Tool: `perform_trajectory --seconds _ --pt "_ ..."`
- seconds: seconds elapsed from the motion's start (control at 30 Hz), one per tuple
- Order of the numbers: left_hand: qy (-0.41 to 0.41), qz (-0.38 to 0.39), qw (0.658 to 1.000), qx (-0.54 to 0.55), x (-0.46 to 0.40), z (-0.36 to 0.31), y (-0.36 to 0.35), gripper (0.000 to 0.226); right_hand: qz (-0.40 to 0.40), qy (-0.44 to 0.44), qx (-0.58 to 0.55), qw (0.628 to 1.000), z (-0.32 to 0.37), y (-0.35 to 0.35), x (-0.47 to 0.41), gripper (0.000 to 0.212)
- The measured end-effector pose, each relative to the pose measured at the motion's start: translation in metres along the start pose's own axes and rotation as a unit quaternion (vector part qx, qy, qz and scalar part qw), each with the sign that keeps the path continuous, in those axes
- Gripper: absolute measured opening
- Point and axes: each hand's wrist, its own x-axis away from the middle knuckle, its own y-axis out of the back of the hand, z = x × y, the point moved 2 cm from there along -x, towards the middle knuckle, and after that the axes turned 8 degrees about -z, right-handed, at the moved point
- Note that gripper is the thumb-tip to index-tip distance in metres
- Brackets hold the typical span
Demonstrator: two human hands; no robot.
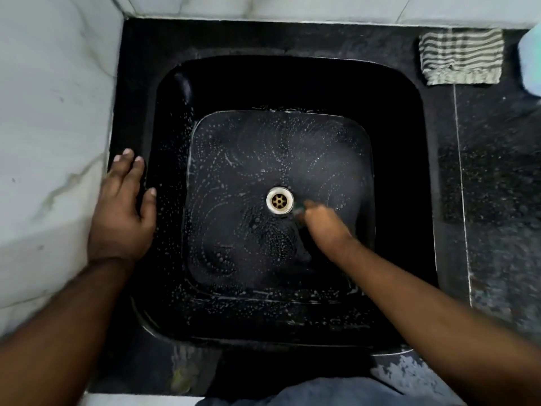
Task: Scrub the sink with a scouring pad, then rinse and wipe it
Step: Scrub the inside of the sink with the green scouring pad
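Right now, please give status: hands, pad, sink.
Left hand flat on sink rim. Right hand blurred, scouring pad beside drain. Basin soapy, nothing blocking.

No readable text, no labels, no brand marks, no numbers on any visible surface

White marble wall (pixel 52 118) stands at the left and far side. A dark speckled stone counter (pixel 497 177) fills the right. A striped cloth (pixel 462 55) lies far right.

A black speckled stone counter (pixel 497 177) is carrying the black sink (pixel 404 118). A striped folded cloth (pixel 462 56) is lying on it beyond the sink's far right corner. The left hand (pixel 121 212) is resting flat on it at the sink's left rim.
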Motion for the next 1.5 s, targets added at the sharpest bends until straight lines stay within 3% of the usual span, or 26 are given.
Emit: perform_trajectory --seconds 0.07,0.13,0.23,0.3,0.37,0.47,0.57,0.67,0.77,0.83,0.87,1.0,1.07,1.13,1.23,1.33,1.4,1.5 --pt "0.007 0.001 1.0 0.004 0.001 -0.002 0.002 0.054 0.014 0.016 -0.01 1.0 -0.007 0.0 0.03 0.024" --pt "0.009 0.0 1.0 0.001 0.002 -0.002 0.003 0.053 -0.009 -0.047 0.023 0.999 -0.031 0.008 0.023 0.03" --pt "0.001 0.004 1.0 -0.007 0.001 -0.003 0.003 0.052 -0.085 -0.073 -0.006 0.994 -0.042 0.011 -0.007 0.032" --pt "0.005 0.007 1.0 -0.005 0.001 -0.002 0.003 0.053 -0.072 -0.027 -0.041 0.996 -0.013 0.004 -0.007 0.025" --pt "0.01 0.006 1.0 -0.001 0.001 -0.002 0.004 0.053 -0.003 0.048 -0.056 0.997 0.015 -0.013 0.012 0.024" --pt "0.009 0.004 1.0 0.002 0.0 -0.005 0.004 0.052 0.036 0.105 -0.017 0.994 0.012 -0.017 0.047 0.021" --pt "0.014 0.0 1.0 0.006 0.0 -0.004 0.005 0.052 -0.008 0.014 0.014 1.0 -0.02 -0.004 0.03 0.024" --pt "0.013 0.004 1.0 0.004 0.001 -0.004 0.004 0.052 -0.061 -0.019 0.007 0.998 -0.012 -0.004 0.001 0.026" --pt "0.021 -0.001 1.0 0.007 0.002 -0.005 0.004 0.052 0.02 0.06 -0.057 0.996 0.031 -0.02 0.011 0.022" --pt "0.022 -0.002 1.0 0.009 0.001 -0.004 0.004 0.051 0.091 0.139 -0.04 0.985 0.035 -0.022 0.038 0.023" --pt "0.022 -0.002 1.0 0.008 0.001 -0.005 0.004 0.051 0.09 0.149 -0.024 0.984 0.025 -0.019 0.049 0.024" --pt "0.02 -0.004 1.0 0.002 0.002 -0.002 0.005 0.052 -0.004 0.011 0.023 1.0 -0.032 -0.009 0.026 0.026" --pt "0.018 0.001 1.0 0.005 0.001 -0.003 0.004 0.052 -0.038 -0.013 0.022 0.999 -0.025 -0.009 0.005 0.029" --pt "0.02 0.002 1.0 0.006 0.001 -0.005 0.004 0.052 0.003 0.013 -0.024 1.0 0.007 -0.018 0.002 0.03" --pt "0.025 0.002 1.0 0.008 0.002 -0.006 0.005 0.053 0.148 0.096 -0.071 0.982 0.045 -0.039 0.031 0.019" --pt "0.028 0.004 1.0 0.005 0.001 -0.005 0.005 0.053 0.209 0.048 -0.023 0.976 0.016 -0.034 0.053 0.017" --pt "0.025 0.002 1.0 0.004 0.002 -0.004 0.005 0.053 0.183 -0.013 -0.029 0.983 -0.021 -0.023 0.044 0.021" --pt "0.015 0.001 1.0 -0.003 0.001 -0.004 0.004 0.053 0.056 -0.083 -0.091 0.991 -0.047 -0.008 0.016 0.021"
